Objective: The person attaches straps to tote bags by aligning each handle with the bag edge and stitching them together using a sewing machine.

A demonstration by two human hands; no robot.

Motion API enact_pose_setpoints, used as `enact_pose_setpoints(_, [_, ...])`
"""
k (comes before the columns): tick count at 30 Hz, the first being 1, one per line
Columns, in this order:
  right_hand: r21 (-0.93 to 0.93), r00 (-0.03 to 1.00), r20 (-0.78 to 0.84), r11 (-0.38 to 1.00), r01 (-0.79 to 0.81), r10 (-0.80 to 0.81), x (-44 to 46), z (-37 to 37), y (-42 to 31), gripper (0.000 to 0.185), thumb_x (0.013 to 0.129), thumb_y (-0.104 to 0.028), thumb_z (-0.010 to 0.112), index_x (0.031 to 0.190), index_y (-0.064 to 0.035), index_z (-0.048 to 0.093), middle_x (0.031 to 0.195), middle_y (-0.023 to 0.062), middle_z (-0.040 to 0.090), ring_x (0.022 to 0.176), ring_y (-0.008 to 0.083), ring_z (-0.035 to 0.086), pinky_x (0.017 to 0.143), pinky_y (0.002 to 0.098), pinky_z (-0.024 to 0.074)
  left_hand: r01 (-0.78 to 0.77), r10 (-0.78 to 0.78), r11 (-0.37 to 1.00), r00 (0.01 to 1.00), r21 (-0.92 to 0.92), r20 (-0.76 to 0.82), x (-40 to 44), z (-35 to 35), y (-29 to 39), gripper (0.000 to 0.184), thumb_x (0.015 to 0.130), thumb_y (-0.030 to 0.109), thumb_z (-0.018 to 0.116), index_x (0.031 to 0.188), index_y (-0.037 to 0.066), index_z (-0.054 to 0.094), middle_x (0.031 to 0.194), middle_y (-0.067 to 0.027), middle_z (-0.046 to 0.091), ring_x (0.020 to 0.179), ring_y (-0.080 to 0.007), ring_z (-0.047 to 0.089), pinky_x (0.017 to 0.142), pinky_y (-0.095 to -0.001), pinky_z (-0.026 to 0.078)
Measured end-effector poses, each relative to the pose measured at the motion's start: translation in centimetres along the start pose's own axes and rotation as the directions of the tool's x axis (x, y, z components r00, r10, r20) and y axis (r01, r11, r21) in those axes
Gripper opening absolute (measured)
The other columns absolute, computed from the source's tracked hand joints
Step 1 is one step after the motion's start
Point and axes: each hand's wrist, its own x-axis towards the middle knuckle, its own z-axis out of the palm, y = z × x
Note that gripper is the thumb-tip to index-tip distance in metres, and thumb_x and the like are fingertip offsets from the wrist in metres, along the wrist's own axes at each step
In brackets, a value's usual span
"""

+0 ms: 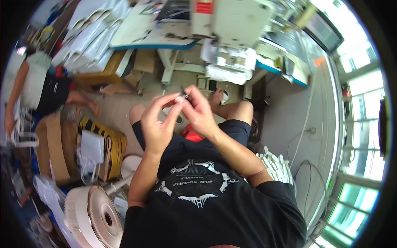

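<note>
1. Head view: a blue-edged worktable [136, 36] and a white machine [240, 22] stood ahead over a pale floor [118, 113], with an electric fan [93, 219] at lower left.
2. The left hand [156, 124] and right hand [200, 113] were pinched closed on a small dark piece [185, 96] between their fingertips.
3. The piece was held up, not set down; half covered, it hid how much handling was done or left.

Free room: open air from the hands [198, 112] toward 9 o'clock, above floor [119, 105]. Obstacles: counter [129, 36], 11 o'clock; pale machine [242, 20], 1 o'clock; white wall [295, 111], 3 o'clock; fan [84, 217], 7 o'clock; yellow package [115, 142], 8 o'clock.
</note>
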Motion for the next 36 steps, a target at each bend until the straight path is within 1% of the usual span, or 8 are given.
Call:
enact_pose_setpoints(2, [-0.333,0.996,0.002,0.939,0.087,-0.092,-0.4,-0.5,0.9,0.021,0.106,-0.024,0.067,0.112,-0.006,0.059,0.089,-0.0013,0.061,0.08,0.0047,0.049,0.068,0.0244,0.0436,0.277,-0.312,0.914,0.947,-0.298,-0.076,-0.7,0.2,-2.2,0.018,0.092,-0.001,0.077,0.11,0.0,0.073,0.101,-0.0099,0.075,0.091,-0.02,0.071,0.085,-0.0293,0.054])
enact_pose_setpoints(9, [-0.292,0.969,-0.015,0.928,0.231,-0.246,-4.6,-10.2,-4.7,0.021,0.106,-0.021,0.066,0.116,-0.0037,0.061,0.084,-0.0023,0.058,0.074,0.0061,0.049,0.062,0.0267,0.0437,0.014,-0.003,0.999,0.965,-0.04,0.262,3.2,5.7,2.3,0.007,0.096,-0.002,0.07,0.103,-0.002,0.069,0.094,-0.0091,0.071,0.083,-0.0164,0.068,0.079,-0.0278,0.053])
enact_pose_setpoints(12, [-0.285,0.96,-0.212,0.951,0.117,-0.182,-7.8,-16.2,-8.4,0.02,0.107,-0.016,0.062,0.123,-0.0034,0.062,0.093,-0.0033,0.062,0.078,0.0045,0.054,0.064,0.0243,0.0459,0.178,-0.147,0.982,0.93,-0.061,0.337,3.3,6.4,1.2,0.004,0.103,0.002,0.064,0.103,-0.002,0.063,0.092,-0.0044,0.064,0.086,-0.0124,0.064,0.081,-0.0259,0.051])
enact_pose_setpoints(15, [-0.484,0.722,-0.554,0.866,0.126,-0.414,-6.5,-25.4,-8.7,0.027,0.104,-0.011,0.061,0.13,-0.0028,0.059,0.089,0.0001,0.068,0.075,0.0091,0.062,0.067,0.0291,0.0531,0.241,-0.215,0.971,0.891,-0.014,0.401,1.7,5.9,-1.1,0.008,0.103,0.005,0.064,0.1,-0.002,0.063,0.091,-0.0049,0.064,0.084,-0.0125,0.063,0.078,-0.026,0.051])
enact_pose_setpoints(20, [-0.703,0.454,-0.665,0.702,-0.114,-0.593,-2.7,-37.1,-11.4,0.024,0.101,-0.012,0.062,0.124,-0.0038,0.058,0.091,0.0113,0.076,0.079,0.0182,0.07,0.072,0.0325,0.0556,0.304,-0.346,0.938,0.826,0.164,0.445,-3.5,4.9,-3.6,0.009,0.102,0.006,0.066,0.103,-0.003,0.065,0.09,-0.006,0.068,0.081,-0.0131,0.066,0.076,-0.027,0.053])
enact_pose_setpoints(23, [-0.84,0.428,-0.521,0.532,-0.107,-0.738,1.4,-40.2,-14.7,0.02,0.098,-0.013,0.062,0.115,-0.0043,0.059,0.094,0.0181,0.076,0.086,0.0381,0.074,0.079,0.0465,0.0573,0.339,-0.409,0.911,0.806,0.233,0.428,-5.9,4.0,-4.8,0.01,0.102,0.007,0.067,0.104,-0.004,0.066,0.088,-0.0068,0.07,0.08,-0.0139,0.069,0.075,-0.0274,0.053])
enact_pose_setpoints(30, [-0.961,0.642,-0.187,0.002,-0.277,-0.743,9.7,-42.6,-18.5,0.028,0.093,-0.01,0.064,0.121,-0.0095,0.068,0.114,0.0132,0.077,0.109,0.0359,0.07,0.091,0.0467,0.0549,0.386,-0.477,0.875,0.789,0.292,0.387,-4.8,5.8,-3.2,0.009,0.1,0.006,0.068,0.102,-0.003,0.068,0.087,-0.0085,0.072,0.081,-0.0151,0.071,0.074,-0.0276,0.054])
enact_pose_setpoints(36, [-0.999,0.662,-0.013,-0.019,-0.042,-0.749,7.1,-41.7,-19.4,0.028,0.092,-0.009,0.067,0.119,-0.0084,0.075,0.118,0.0164,0.075,0.112,0.0381,0.069,0.095,0.0463,0.0542,0.365,-0.451,0.888,0.811,0.28,0.373,-3.9,6.6,-2.0,0.009,0.098,0.008,0.07,0.1,-0.001,0.07,0.09,-0.0127,0.071,0.08,-0.0225,0.071,0.075,-0.0331,0.055])
